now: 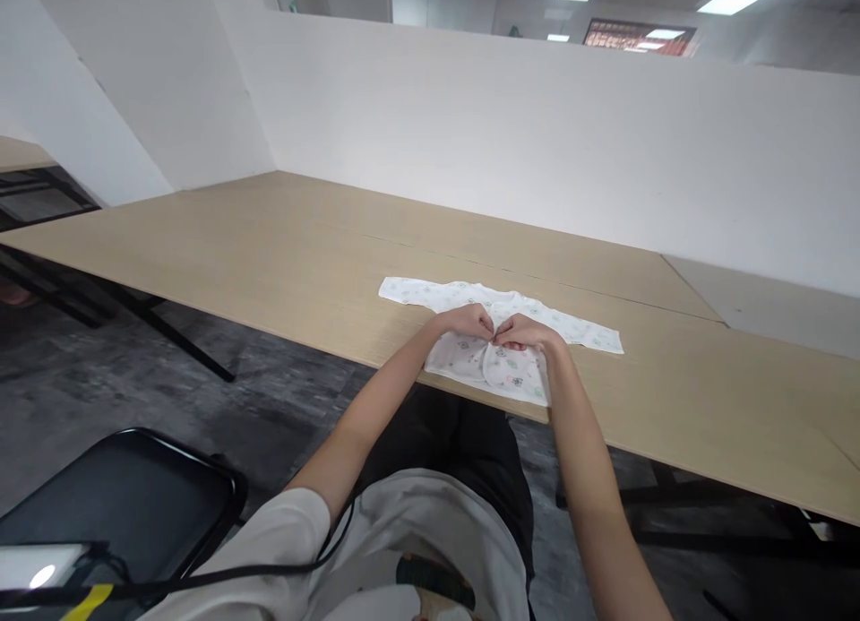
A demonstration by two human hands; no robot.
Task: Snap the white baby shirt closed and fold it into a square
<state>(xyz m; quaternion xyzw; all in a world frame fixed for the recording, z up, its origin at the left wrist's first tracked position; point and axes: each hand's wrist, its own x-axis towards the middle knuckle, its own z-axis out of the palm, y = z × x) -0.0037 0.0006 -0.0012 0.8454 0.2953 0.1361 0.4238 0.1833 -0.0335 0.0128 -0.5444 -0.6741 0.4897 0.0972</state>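
A small white baby shirt (463, 361) with a faint coloured print lies spread on the table, sleeves stretched out to both sides and its hem near the front edge. Over the middle of its front opening, my left hand (470, 321) is closed in a pinch on the fabric. My right hand (522, 332) pinches the shirt from the other side, and the fingertips of both hands meet there. Whatever small fastening may lie between the fingers is hidden.
The light wooden table (269, 254) runs wide to both sides, with a white partition (470, 128) behind it. A black chair (134, 495) stands at the lower left, holding a pale device (40, 565). A black cable (269, 567) crosses my left side.
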